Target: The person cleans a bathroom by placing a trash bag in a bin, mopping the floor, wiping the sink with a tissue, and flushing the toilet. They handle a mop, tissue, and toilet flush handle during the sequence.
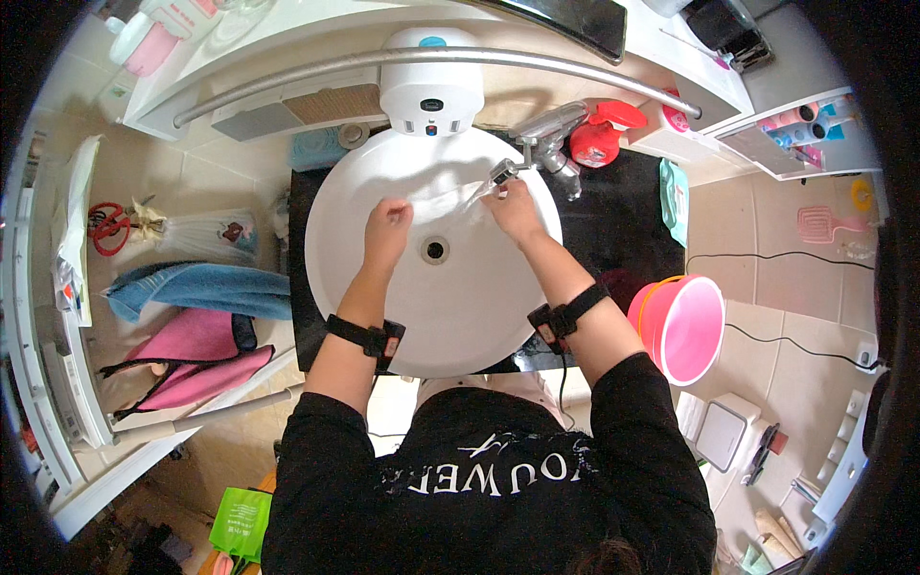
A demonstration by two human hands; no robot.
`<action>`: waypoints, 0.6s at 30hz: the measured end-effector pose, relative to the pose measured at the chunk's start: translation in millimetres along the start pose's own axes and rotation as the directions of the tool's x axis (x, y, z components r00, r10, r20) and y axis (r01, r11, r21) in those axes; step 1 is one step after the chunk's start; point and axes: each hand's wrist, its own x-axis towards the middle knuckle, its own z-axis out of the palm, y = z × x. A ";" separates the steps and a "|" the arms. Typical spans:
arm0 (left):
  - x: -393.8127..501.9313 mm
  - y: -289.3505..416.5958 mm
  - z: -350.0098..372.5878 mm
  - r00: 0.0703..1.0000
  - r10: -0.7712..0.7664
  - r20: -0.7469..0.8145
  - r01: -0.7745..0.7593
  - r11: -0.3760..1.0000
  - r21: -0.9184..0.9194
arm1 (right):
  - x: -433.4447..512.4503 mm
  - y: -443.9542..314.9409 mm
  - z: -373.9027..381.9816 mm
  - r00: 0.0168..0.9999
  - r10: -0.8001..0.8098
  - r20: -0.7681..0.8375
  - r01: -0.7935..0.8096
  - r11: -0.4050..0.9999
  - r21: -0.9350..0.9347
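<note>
A round white washbasin (460, 316) with a dark drain hole (435, 250) lies before me. Over its left half is my left hand (389, 224), its fingers curled in loosely and nothing seen in them. At the right my right hand (512, 210) is bent just under the spout of a chrome faucet (505, 169). Its fingertips are close to the spout, and whether they hold anything is unclear. A thin stream of water (472, 199) runs from the spout down and left into the basin. Black straps with small boxes circle both forearms.
A white dispenser (431, 83) stands behind the basin, below a metal rail (431, 55). A red pump bottle (598, 136) is beside the faucet. On the black counter (611, 223) lies a mint packet (674, 201). A pink bucket (679, 327) sits at the right; towels (201, 284) hang left.
</note>
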 end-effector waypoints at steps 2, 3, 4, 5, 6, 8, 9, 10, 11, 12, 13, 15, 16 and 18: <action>-10.6 -10.1 9.3 0.969 -0.241 0.059 0.248 0.944 -0.218 | -8.0 -0.6 7.7 0.999 -0.033 -0.039 0.035 0.998 0.061; -16.8 -12.2 20.2 0.876 -0.429 0.221 0.482 0.762 -0.432 | -15.5 -1.2 13.7 0.997 -0.072 -0.025 0.074 0.996 0.057; -19.4 -13.5 29.8 0.753 -0.513 0.412 0.654 0.513 -0.556 | -23.4 -1.7 18.2 0.991 -0.133 -0.022 0.135 0.988 0.071; -18.2 -14.5 37.9 0.733 -0.431 0.527 0.677 0.379 -0.631 | -31.2 -2.5 21.6 0.987 -0.151 0.048 0.145 0.983 0.111; -16.8 -15.7 45.7 0.727 -0.308 0.614 0.685 0.267 -0.678 | -39.2 -2.9 23.6 0.975 -0.193 0.107 0.174 0.970 0.170; -9.6 -15.5 62.0 0.796 -0.099 0.596 0.605 0.145 -0.783 | -48.8 -1.4 19.7 0.952 -0.251 0.176 0.224 0.961 0.161; -4.9 -15.1 67.5 0.813 -0.132 0.566 0.582 0.197 -0.789 | -51.4 0.9 15.2 0.946 -0.264 0.188 0.251 0.964 0.090; -1.7 -14.3 71.9 0.825 -0.205 0.527 0.564 0.247 -0.788 | -51.3 4.2 9.0 0.939 -0.248 0.237 0.253 0.967 0.009; 0.4 -13.2 74.8 0.819 -0.300 0.490 0.566 0.281 -0.775 | -51.0 8.5 3.0 0.946 -0.236 0.221 0.279 0.941 -0.193; 0.9 -11.9 76.0 0.836 -0.311 0.453 0.544 0.352 -0.762 | -49.3 13.4 -3.0 0.955 -0.192 0.227 0.271 0.878 -0.395; 0.5 -9.7 76.4 0.837 -0.347 0.424 0.542 0.409 -0.735 | -49.1 18.3 -7.5 0.959 -0.214 0.186 0.282 0.775 -0.566; -1.1 -3.8 73.3 0.837 -0.401 0.372 0.544 0.532 -0.649 | -54.2 26.9 -11.7 0.896 -0.200 0.397 0.422 0.663 -0.618; -1.5 0.0 70.4 0.837 -0.421 0.349 0.545 0.594 -0.591 | -59.6 29.8 -11.9 0.865 -0.185 0.466 0.479 0.582 -0.658; -1.9 7.8 63.5 0.858 -0.417 0.299 0.513 0.701 -0.496 | -72.9 32.8 -12.8 0.769 -0.544 0.335 0.610 0.470 -0.638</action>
